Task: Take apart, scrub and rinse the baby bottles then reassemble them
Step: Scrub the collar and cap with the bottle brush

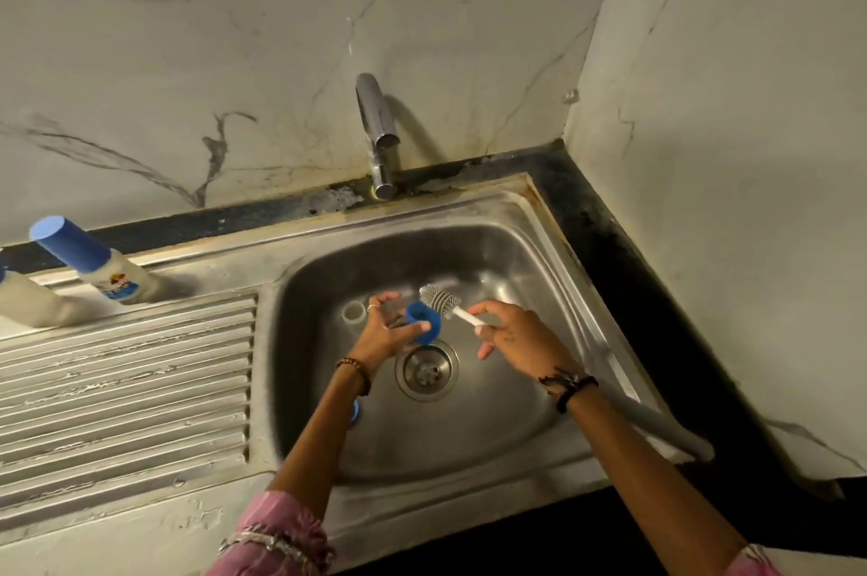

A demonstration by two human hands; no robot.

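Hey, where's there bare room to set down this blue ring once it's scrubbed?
The ribbed drainboard is bare in front of the two bottles standing along its back edge. In the sink, the floor nearer you than the drain is bare. It is crowded around the clear ring and both hands.

Two hands — left hand [382, 331], right hand [509, 331]. One blue ring [419, 315], one brush [443, 301], one clear ring [354, 312], two bottles — capped bottle [94, 263], cut-off bottle [28, 298]. One tap [377, 134], one sink [469, 444].
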